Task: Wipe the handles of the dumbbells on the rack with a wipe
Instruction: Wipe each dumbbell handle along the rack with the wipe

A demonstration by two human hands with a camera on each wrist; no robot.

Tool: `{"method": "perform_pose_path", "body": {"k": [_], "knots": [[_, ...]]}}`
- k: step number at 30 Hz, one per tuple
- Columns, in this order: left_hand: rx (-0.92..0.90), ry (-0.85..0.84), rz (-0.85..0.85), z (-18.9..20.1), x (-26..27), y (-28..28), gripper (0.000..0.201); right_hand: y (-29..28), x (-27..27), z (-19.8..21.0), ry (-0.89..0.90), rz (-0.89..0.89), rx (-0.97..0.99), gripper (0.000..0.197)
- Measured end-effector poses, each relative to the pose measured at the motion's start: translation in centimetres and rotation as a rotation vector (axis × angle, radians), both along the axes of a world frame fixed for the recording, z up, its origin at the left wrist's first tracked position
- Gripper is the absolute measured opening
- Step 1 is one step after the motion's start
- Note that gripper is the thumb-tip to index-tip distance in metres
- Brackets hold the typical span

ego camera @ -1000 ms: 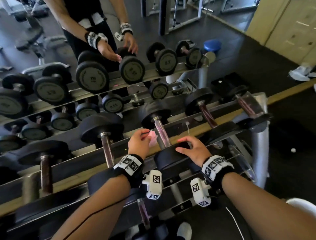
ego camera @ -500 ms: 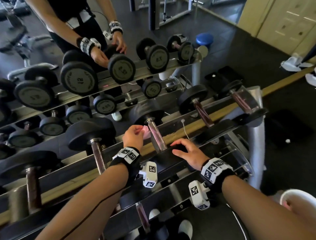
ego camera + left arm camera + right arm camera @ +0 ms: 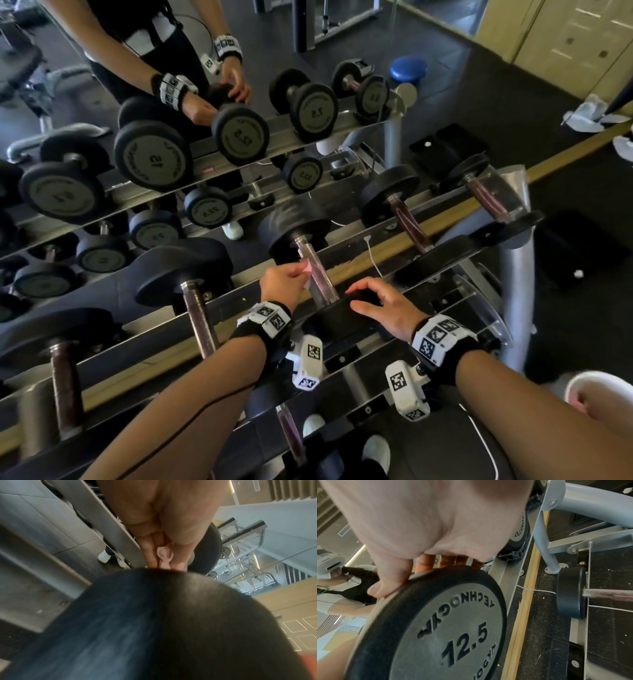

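Observation:
The 12.5 dumbbell lies on the rack's top tier, its chrome handle [image 3: 318, 277] running away from me. My left hand [image 3: 301, 274] pinches a small pink wipe [image 3: 308, 270] against the left side of that handle. In the left wrist view the wipe [image 3: 164, 555] sits between thumb and fingers, just beyond the black near head [image 3: 171, 622]. My right hand [image 3: 363, 294] grips the near head [image 3: 339, 318] from above, thumb on the rim of the plate [image 3: 450, 628] and fingers over its top. The far head [image 3: 294, 226] looks motion-blurred.
Neighbouring dumbbells lie on either side, with handles to the left [image 3: 198, 315] and to the right [image 3: 409, 222]. A mirror behind the rack reflects the rack and me. A grey rack post [image 3: 517, 291] stands at the right. A white cable [image 3: 373, 253] crosses the wooden strip.
My left hand has shifted the wipe slightly along the handle. The right hand stays on the near head. My view has tilted a little.

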State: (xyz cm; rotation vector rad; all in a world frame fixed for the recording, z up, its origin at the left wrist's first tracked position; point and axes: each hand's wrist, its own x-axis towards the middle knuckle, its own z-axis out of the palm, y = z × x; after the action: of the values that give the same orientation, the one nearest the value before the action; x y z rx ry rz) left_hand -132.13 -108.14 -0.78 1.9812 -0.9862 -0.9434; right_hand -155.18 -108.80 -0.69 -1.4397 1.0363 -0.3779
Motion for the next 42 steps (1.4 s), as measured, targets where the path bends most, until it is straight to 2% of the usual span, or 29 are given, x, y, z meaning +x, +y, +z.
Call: {"method": "perform_pose_path", "body": {"k": [4,6,8,10,12,15,22,26,30,34,36,39,42], "knots": [[0.060,-0.027,-0.092,-0.3,0.0,1.5,0.019,-0.1,-0.1,-0.2,0.008,0.010,-0.004,0.041],[0.075,0.015,-0.089,-0.1,0.4,1.5,0.018,-0.1,-0.1,-0.1,0.010,0.007,0.006,0.041],[0.044,0.085,0.018,0.1,0.8,1.0,0.018,0.0,-0.1,-0.1,0.003,0.005,0.008,0.037],[-0.029,0.082,0.148,0.2,1.2,0.3,0.024,0.0,-0.2,-0.1,-0.002,-0.003,0.001,0.026],[-0.089,0.061,0.173,0.2,1.2,-0.5,0.032,0.1,-0.2,-0.2,0.003,-0.003,-0.001,0.020],[-0.061,0.069,0.085,0.2,0.6,-1.1,0.030,0.1,-0.1,-0.3,0.005,-0.014,0.001,0.019],[0.003,-0.031,-0.119,0.2,0.1,0.3,0.025,0.1,-0.1,-0.6,-0.035,-0.024,0.029,0.020],[-0.001,-0.037,-0.174,0.5,-0.7,1.6,0.019,0.0,-0.1,-0.6,-0.034,-0.025,0.019,0.020],[0.081,-0.053,-0.259,1.0,-1.0,2.6,0.013,0.2,0.2,-0.5,-0.057,-0.042,0.018,0.036],[0.148,-0.082,-0.371,1.2,-0.8,3.4,0.011,0.4,0.5,-0.7,-0.089,-0.075,0.021,0.037],[0.119,-0.026,-0.264,1.1,-0.5,3.4,0.012,0.5,0.5,-0.5,-0.101,-0.085,0.026,0.035],[0.030,0.065,0.003,1.1,0.4,2.8,0.025,0.7,0.5,-0.2,-0.104,-0.091,0.043,0.036],[-0.005,0.108,0.044,1.4,0.5,2.1,0.019,0.8,0.4,-0.1,-0.101,-0.089,0.042,0.027]]}}
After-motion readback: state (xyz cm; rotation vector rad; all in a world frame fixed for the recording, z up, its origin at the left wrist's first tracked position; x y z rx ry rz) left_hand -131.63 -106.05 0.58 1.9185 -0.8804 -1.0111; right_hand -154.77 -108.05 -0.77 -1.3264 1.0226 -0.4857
